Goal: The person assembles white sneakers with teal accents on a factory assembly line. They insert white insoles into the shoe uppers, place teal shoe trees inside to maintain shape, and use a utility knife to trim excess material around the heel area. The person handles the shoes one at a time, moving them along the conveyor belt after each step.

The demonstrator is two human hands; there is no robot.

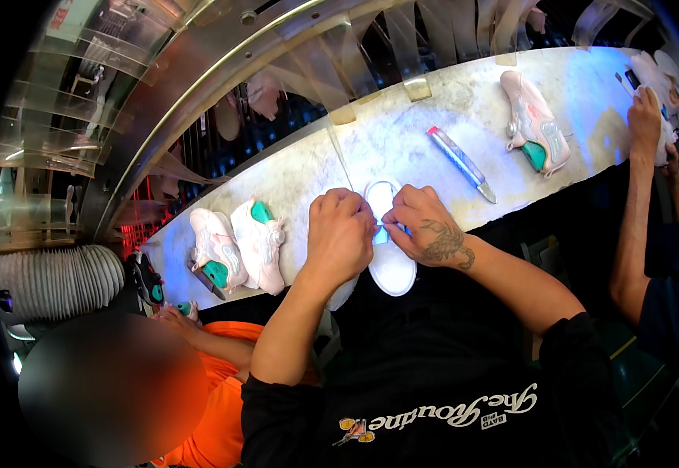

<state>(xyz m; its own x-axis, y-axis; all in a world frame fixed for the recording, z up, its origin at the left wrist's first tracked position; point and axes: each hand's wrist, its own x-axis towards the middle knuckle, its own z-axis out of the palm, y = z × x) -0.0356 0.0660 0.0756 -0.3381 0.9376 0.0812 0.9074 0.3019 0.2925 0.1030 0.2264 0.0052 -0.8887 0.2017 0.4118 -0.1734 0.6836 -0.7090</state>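
Pinching a small pale bit with my left hand and right hand over the white sole, whose near end seems to poke past the table, I might tip that sole off by pushing down too hard.

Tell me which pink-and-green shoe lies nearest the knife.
The pink-and-green shoe just right of the knife, lying apart; the others, such as the side-by-side pair, are left of the left hand.
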